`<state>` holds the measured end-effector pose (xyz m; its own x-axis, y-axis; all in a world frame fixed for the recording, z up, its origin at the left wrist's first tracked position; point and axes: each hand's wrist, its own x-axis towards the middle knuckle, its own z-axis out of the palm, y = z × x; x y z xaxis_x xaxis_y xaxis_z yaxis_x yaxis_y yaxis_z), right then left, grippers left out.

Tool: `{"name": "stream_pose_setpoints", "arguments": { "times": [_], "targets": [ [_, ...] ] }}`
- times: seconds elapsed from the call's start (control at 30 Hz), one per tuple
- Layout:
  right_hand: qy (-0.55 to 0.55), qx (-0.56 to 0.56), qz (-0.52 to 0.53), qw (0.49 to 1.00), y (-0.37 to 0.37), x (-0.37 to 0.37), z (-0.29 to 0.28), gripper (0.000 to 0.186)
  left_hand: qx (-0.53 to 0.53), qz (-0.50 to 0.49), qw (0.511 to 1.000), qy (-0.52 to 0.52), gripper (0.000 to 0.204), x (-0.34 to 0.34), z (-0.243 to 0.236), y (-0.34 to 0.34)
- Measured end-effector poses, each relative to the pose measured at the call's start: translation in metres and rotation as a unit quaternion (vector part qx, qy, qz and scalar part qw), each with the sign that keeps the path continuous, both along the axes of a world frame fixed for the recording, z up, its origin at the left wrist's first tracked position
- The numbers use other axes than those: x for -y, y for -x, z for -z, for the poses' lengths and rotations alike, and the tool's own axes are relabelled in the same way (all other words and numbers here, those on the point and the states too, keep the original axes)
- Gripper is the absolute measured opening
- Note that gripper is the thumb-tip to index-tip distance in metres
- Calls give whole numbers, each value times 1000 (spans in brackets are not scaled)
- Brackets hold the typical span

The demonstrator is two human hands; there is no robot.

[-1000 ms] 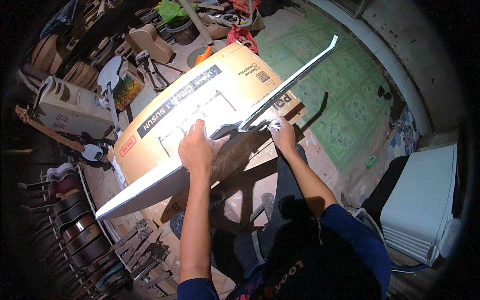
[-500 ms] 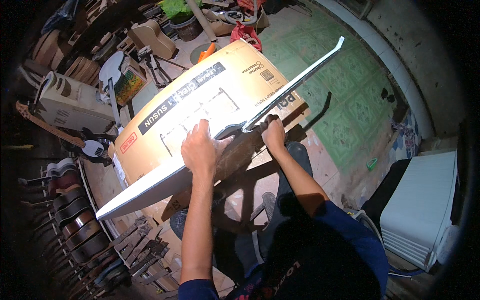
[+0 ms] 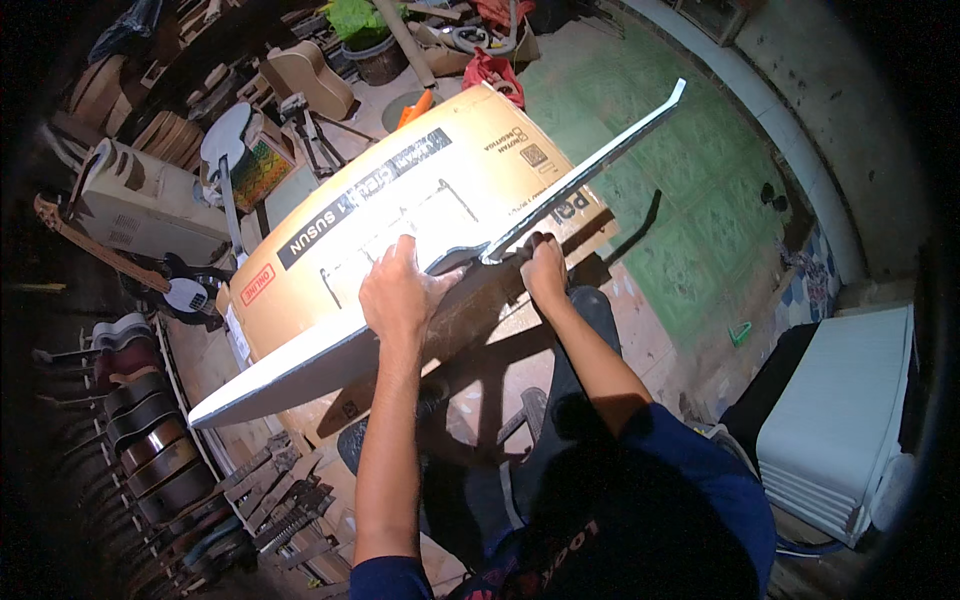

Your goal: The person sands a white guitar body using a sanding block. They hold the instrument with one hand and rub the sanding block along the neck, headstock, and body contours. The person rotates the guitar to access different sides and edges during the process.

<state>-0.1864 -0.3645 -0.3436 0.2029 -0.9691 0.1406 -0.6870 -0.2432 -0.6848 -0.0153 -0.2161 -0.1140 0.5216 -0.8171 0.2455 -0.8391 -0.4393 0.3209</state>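
A white guitar (image 3: 300, 368) lies tilted on its side over a large cardboard box (image 3: 330, 235), its body to the left. Its long white neck (image 3: 600, 155) stretches to the far right and ends in a bent head. Over the body's upper edge near the neck, my left hand (image 3: 402, 295) is clasped, fingers on the far side and thumb on the near one. My right hand (image 3: 545, 270) is curled just below the place where neck and body meet. Something small and dark sits at its fingers; its kind is hidden.
A rack of several guitars (image 3: 150, 440) stands at left, with wood pieces (image 3: 280, 490) beside it. Behind the box are a white banjo-like instrument (image 3: 228, 135) and an unpainted guitar body (image 3: 308, 80). A white ribbed appliance (image 3: 835, 420) stands right, near green floor tiles (image 3: 680, 230).
The guitar has turned slightly: its body end is a little higher and its head a little lower in view. Both hands keep nearly the same places on it.
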Motion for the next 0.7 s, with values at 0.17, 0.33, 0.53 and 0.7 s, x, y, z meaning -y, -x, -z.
{"name": "stream_pose_setpoints", "arguments": {
  "times": [0.17, 0.33, 0.53, 0.7],
  "targets": [
    [29, -56, 27, 998, -22, 7, -23, 14, 0, 7, 1000, 27, 58, -2, 5, -1],
    [-72, 39, -9, 997, -3, 0, -11, 13, 8, 1, 1000, 17, 59, 0, 2, 0],
    [5, -113, -20, 993, -8, -14, -46, 15, -14, -9, 1000, 1, 56, -1, 0, -2],
    [-39, -46, 45, 997, -13, 6, -28, 16, -17, 9, 1000, 24, 56, 4, 0, 7]
  ]
}}
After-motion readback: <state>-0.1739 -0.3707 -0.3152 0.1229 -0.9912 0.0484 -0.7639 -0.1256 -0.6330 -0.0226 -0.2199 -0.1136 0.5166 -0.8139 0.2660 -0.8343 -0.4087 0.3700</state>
